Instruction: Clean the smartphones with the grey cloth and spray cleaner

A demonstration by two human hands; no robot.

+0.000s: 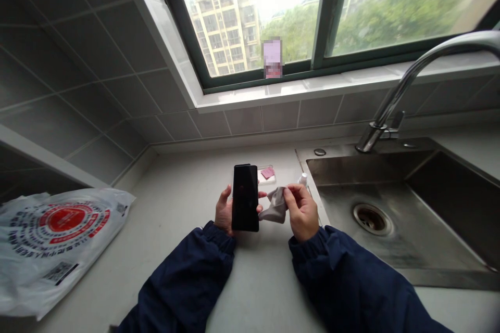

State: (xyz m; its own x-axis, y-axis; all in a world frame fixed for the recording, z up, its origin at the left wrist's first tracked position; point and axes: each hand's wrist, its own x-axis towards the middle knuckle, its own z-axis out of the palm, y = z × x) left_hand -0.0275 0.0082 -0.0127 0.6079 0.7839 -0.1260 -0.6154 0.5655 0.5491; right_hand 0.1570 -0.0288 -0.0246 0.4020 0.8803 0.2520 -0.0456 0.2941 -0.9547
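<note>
Phone (245, 199): held in left grip (224, 209), fingers closed round its edges.
Cloth (276, 206): pinched in right grip (303, 212), just beside the phone.
Bottle (302, 179): just beyond right grip; could be toppled by its knuckles.
Table (258, 281): below both grips; phone could be dropped there if the edge hold is loosened.

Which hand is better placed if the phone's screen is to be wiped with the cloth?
Probably the right hand: it pinches the grey cloth just beside the phone. The left hand is occupied holding the phone, its dark screen facing the camera.
</note>
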